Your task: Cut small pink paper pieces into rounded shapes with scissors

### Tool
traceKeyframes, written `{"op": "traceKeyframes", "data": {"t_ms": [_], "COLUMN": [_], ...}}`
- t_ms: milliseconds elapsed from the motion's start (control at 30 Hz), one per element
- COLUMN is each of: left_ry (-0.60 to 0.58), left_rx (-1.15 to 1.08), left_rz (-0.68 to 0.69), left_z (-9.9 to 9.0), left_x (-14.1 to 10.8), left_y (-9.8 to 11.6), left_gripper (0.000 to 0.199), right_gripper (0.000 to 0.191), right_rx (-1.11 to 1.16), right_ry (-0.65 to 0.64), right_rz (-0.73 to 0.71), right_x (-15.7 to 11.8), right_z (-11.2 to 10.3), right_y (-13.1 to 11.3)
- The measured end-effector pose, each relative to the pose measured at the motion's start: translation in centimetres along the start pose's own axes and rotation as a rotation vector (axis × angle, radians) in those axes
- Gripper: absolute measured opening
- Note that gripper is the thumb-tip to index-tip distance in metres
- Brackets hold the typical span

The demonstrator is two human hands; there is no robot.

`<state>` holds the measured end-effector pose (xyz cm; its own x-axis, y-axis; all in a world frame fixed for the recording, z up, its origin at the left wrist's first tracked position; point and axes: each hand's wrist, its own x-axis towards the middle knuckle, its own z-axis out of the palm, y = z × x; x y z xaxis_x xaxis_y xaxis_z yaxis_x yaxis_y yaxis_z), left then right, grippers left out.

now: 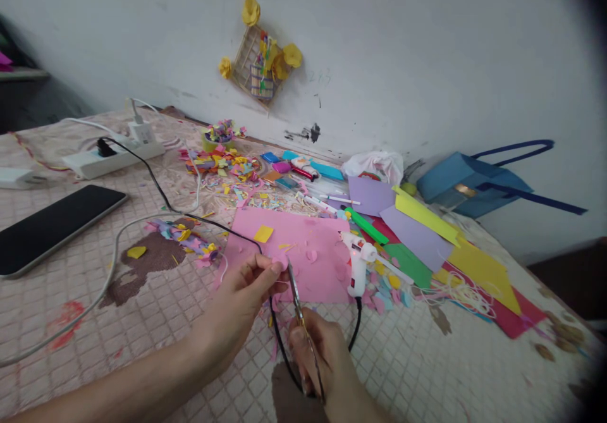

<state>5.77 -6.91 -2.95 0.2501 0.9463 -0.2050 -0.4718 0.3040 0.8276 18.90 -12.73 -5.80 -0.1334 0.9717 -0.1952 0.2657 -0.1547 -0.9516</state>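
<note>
In the middle of the view, my left hand point(246, 290) pinches a small piece of pink paper point(281, 261) between thumb and fingertips. My right hand point(322, 347) is closed around the handles of a pair of scissors point(294, 293), its blades pointing away from me, with the tips beside the pink piece. Under both hands lies a pink paper sheet point(327, 284) with small cut scraps and a yellow paper square point(263, 233) on it. At the sheet's right edge is a white glue gun point(356, 268), its black cord running down past my right hand.
At left are a phone point(57, 227) and a power strip point(114, 159) with cables. Coloured sheets point(417, 239), white string point(467, 293) and a blue bag point(467, 183) lie right. Paper scraps point(222, 164) spread toward the wall, where a flower decoration point(260, 56) hangs.
</note>
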Motion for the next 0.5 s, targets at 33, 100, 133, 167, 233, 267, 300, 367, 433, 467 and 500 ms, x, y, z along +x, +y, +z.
{"op": "traceKeyframes", "data": {"t_ms": [33,100,133,167,233,267,300,367,433,467,500], "left_ry": [-0.002,-0.002,-0.001,-0.002,-0.007,-0.011,-0.018,-0.031,-0.047,-0.056,-0.068], "left_rx": [-0.001,-0.002,-0.004,-0.006,-0.01,-0.01,-0.007,0.006,0.024,0.033,0.042], "left_rz": [0.0,-0.003,-0.006,-0.008,-0.013,-0.012,-0.011,-0.007,0.0,0.008,0.018], "left_z": [0.0,0.0,0.0,0.0,0.0,0.0,0.0,0.0,0.0,-0.1,-0.2], "left_x": [0.0,-0.1,-0.1,-0.1,0.0,0.0,0.0,0.1,0.2,0.2,0.3], "left_y": [0.0,0.0,0.0,0.1,0.2,0.2,0.3,0.4,0.4,0.4,0.4], "left_gripper": [0.016,0.017,0.017,0.017,0.017,0.017,0.017,0.017,0.017,0.017,0.017], "right_gripper": [0.059,0.058,0.058,0.058,0.057,0.056,0.055,0.053,0.051,0.051,0.05], "right_rx": [-0.003,-0.005,-0.002,0.0,0.002,0.002,-0.002,-0.018,-0.033,-0.041,-0.049], "right_ry": [0.003,0.009,0.005,0.0,-0.004,-0.004,-0.005,0.001,-0.003,-0.002,-0.002], "right_rz": [-0.007,-0.016,-0.012,-0.005,0.011,0.015,0.011,-0.008,-0.017,-0.018,-0.019], "right_x": [0.0,0.1,0.0,0.0,-0.2,-0.3,-0.5,-0.7,-0.8,-0.8,-0.8], "right_z": [0.0,0.0,0.0,-0.1,-0.3,-0.4,-0.5,-0.7,-0.9,-1.1,-1.2], "right_y": [0.0,0.0,0.1,0.1,0.1,0.0,0.0,-0.2,-0.2,-0.1,0.0]}}
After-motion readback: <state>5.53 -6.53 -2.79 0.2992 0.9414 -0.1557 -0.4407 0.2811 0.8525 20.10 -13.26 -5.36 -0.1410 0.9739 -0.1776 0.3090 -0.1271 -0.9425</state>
